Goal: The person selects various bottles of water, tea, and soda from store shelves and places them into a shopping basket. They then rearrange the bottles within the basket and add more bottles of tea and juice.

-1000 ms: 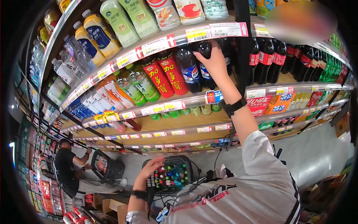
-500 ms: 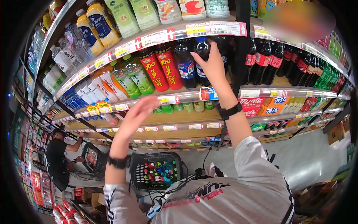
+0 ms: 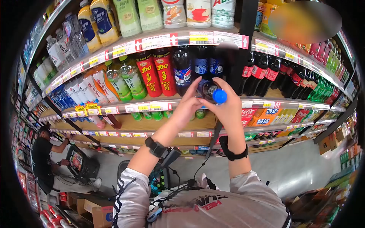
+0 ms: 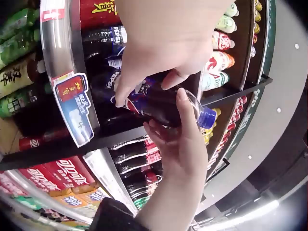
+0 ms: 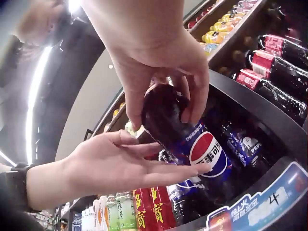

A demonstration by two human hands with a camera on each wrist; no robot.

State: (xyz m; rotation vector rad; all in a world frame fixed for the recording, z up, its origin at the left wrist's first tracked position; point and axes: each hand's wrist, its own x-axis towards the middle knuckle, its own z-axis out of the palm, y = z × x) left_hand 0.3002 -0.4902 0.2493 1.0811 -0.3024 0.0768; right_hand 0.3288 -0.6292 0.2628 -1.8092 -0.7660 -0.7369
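A dark Pepsi bottle with a blue cap [image 3: 219,96] is tilted out from the shelf, its cap toward the head camera. My right hand [image 3: 229,109] grips its upper part below the cap; in the right wrist view the fingers of that hand [image 5: 161,60] curl round the dark neck end above the Pepsi label [image 5: 209,154]. Against the bottle's side lies my left hand [image 3: 185,111], its fingers [image 5: 163,171] nearly straight across the label's edge. Seen from the left wrist, both hands meet at the bottle [image 4: 161,105].
Other Pepsi bottles [image 3: 182,68] and red cans [image 3: 164,74] stand on the same shelf, behind a price rail [image 3: 150,105]. A basket of bottles [image 3: 123,167] is on the floor below my left arm. A person in black [image 3: 42,159] stands left beside another basket [image 3: 88,165].
My right hand has drawn the bottle forward and down from the shelf row, tipping its cap outward. My left hand has risen from above the basket to the bottle's side.
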